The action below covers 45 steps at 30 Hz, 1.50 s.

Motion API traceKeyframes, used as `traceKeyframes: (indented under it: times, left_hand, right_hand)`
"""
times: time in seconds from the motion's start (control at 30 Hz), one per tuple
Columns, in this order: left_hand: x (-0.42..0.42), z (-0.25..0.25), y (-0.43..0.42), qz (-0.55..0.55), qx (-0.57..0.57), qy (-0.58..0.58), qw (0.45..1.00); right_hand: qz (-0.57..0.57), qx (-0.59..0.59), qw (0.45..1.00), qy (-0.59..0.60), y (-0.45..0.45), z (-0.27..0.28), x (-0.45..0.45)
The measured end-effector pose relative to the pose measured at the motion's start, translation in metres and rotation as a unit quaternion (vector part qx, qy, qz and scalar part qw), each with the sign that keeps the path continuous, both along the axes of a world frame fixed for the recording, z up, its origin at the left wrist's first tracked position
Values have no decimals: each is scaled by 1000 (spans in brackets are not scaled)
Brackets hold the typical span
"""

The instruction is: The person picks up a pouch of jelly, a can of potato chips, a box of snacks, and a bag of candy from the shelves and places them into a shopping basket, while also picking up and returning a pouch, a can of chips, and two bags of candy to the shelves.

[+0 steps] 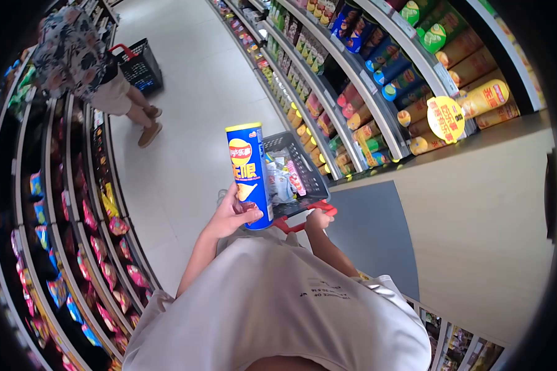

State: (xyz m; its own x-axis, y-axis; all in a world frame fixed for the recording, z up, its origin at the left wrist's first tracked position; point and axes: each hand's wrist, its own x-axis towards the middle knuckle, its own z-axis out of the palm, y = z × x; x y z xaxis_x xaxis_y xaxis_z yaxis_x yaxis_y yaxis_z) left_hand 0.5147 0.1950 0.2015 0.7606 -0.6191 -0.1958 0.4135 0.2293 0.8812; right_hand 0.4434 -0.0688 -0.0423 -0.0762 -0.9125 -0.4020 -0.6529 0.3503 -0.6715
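Observation:
A blue chip canister [249,176] with a yellow lid stands nearly upright in my left hand [234,213]. The fingers wrap round its lower part, and its printed front faces me. My right hand [320,217] is closed on the red handle of a dark shopping basket [315,176], which hangs just beyond the canister. Inside the basket lie several packaged goods, among them a pink and white pack [295,179] and pale plastic packets [281,187]. The canister hides the basket's left side.
Shelves of chip canisters [476,99] rise on the right, with a round yellow sign [445,119] sticking out. Bagged snacks [56,287] fill the left shelves. Further up the aisle floor [185,93], a person [80,62] stands beside another dark basket [139,68].

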Motion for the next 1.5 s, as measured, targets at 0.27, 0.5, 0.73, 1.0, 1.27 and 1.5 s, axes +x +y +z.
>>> traceKeyframes:
  times: [0.27, 0.5, 0.73, 1.0, 1.27, 1.5]
  left_hand:
    - [152, -12, 31, -34, 117, -69, 990]
    - [243, -9, -8, -135, 228, -189, 946]
    - [308, -49, -74, -212, 142, -241, 936]
    - [390, -157, -106, -155, 398, -315, 847]
    - [421, -241, -114, -195, 425, -235, 852]
    - [460, -266, -105, -94, 426, -125, 891]
  right_hand:
    - [208, 40, 973, 96, -11, 21, 125]
    - [337, 252, 787, -450, 35, 202, 229]
    - [432, 14, 813, -390, 1, 261, 293]
    - [273, -573, 745, -207, -136, 318, 412]
    - [384, -663, 615, -186, -235, 294, 503]
    - [400, -597, 688, -103, -254, 263, 521]
